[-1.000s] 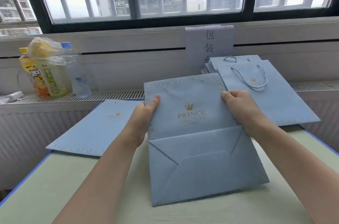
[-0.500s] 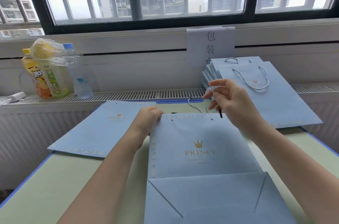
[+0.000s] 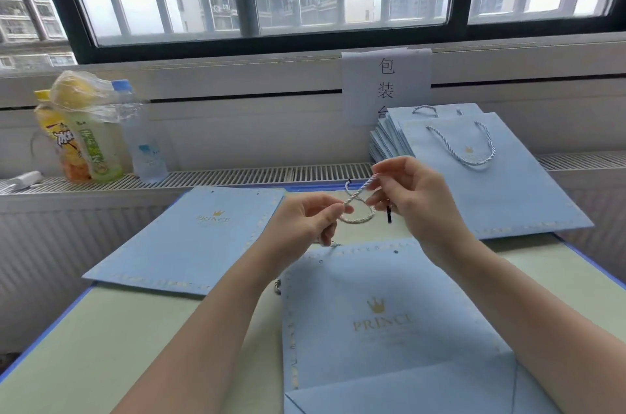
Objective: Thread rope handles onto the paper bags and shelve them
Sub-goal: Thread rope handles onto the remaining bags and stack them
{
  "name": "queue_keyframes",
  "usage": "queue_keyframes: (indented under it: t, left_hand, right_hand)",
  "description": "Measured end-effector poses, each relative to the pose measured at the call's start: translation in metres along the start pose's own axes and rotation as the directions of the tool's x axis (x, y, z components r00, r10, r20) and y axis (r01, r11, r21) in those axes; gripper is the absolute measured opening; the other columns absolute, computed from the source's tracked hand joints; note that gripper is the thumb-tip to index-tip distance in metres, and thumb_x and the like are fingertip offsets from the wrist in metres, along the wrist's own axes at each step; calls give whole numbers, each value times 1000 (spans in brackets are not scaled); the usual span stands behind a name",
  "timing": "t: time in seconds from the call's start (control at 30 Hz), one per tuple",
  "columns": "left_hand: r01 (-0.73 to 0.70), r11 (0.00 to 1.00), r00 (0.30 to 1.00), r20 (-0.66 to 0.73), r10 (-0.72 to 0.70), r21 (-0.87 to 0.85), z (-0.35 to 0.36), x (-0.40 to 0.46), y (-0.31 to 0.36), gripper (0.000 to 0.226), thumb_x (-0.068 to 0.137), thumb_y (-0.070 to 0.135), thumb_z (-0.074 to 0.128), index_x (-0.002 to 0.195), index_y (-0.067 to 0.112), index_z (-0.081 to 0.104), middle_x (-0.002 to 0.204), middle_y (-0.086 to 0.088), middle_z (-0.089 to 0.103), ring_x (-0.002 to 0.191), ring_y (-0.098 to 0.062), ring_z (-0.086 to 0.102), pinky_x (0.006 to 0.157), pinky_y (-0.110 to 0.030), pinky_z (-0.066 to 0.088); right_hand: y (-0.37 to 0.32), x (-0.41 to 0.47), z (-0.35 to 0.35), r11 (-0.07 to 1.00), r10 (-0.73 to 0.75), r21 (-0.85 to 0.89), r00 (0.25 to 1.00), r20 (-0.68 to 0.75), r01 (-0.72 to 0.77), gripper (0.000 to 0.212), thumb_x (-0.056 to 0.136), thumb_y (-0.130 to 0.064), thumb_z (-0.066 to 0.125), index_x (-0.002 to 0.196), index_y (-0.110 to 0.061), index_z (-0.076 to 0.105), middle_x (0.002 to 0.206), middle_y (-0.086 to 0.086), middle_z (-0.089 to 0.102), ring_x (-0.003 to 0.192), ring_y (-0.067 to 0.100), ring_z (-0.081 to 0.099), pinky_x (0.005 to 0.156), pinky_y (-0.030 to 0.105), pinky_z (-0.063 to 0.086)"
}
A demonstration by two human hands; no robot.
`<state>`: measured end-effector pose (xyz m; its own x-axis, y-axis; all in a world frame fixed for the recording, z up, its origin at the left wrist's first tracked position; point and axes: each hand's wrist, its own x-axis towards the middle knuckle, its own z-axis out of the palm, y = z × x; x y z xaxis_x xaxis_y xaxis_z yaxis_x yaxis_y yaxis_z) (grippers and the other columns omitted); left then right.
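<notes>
You pinch the looped rope handle [image 3: 357, 202] between your left hand [image 3: 306, 222] and right hand [image 3: 411, 200], both sets of fingers closed on it, so next comes feeding its tip through a hole in the bag [image 3: 389, 318] on the bench [image 3: 101, 346].

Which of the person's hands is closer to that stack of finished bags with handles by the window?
The right hand. It pinches the rope just in front of the stack of handled bags; the left hand holds the rope's other end farther left.

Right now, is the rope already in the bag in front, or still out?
Out. Both the left hand and right hand pinch the rope above the front bag; its one clearly visible hole is empty.
</notes>
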<state>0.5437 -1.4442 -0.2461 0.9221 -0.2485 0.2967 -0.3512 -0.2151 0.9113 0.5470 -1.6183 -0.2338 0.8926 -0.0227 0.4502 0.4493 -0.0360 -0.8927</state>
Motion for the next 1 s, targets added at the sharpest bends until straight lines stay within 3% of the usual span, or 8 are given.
queue_keyframes:
  t: [0.17,0.33,0.43,0.5,0.57,0.67,0.77,1.0]
  left_hand:
    - [10,999,991,-134,-14,-33,-10,3,-1,19,95,12,55,82,10,70,53,5,50,48,-8,46,52,-15,42]
    - [121,992,972,-207,-111,37,-15,6,-8,20,94,6,54,83,11,69,63,0,60,49,-8,51,53,-20,44]
    - [104,995,975,-197,-102,-1,-13,6,-10,29,96,-7,43,89,10,66,78,-8,67,53,-5,57,53,-16,45]
    - [76,995,987,-134,-84,-69,-8,4,-7,28,97,-8,40,92,8,63,80,-10,70,57,-9,63,54,-16,48]
    - [66,993,996,-61,-73,-100,-2,2,-4,17,97,-3,44,92,3,59,76,-11,71,56,-16,66,53,-19,51]
    - [73,997,997,32,-73,-2,5,0,-2,14,95,7,54,82,4,54,67,-9,70,51,-19,65,48,-22,49]
    - [51,980,998,30,-58,194,7,0,-7,19,92,14,60,74,9,55,59,-5,69,47,-17,62,44,-22,43]
    - [-19,985,1000,9,18,170,6,0,-5,20,96,2,49,85,7,64,72,1,71,61,-13,68,52,-18,46]
  right_hand:
    - [2,15,-22,992,55,127,915,-400,-4,30,95,7,35,87,-15,55,75,1,58,61,5,58,59,14,48]
    - [9,21,-33,998,-28,-69,832,-555,-12,30,94,4,35,90,-17,57,82,0,59,69,3,56,66,10,41]
    - [11,19,-29,918,-198,-396,870,-451,4,27,93,3,40,102,-9,62,99,3,60,84,9,53,71,-2,33]
    - [12,15,-19,835,-282,-539,926,-252,108,23,94,-2,44,104,-8,63,101,3,61,93,11,53,78,-1,32]
    - [15,8,-7,819,-212,-540,977,25,192,19,97,-13,47,109,-10,62,103,0,62,97,10,56,85,10,39]
    - [20,-1,6,833,-52,-509,947,316,215,16,96,-21,52,107,-15,62,91,-5,66,85,8,62,81,24,49]
    - [21,-4,6,856,-63,-462,934,351,231,14,93,-8,55,83,-15,62,60,-4,60,55,10,57,59,27,49]
    - [13,-3,5,922,32,-374,946,324,97,6,89,-16,64,86,-11,64,65,1,63,57,5,55,56,14,43]
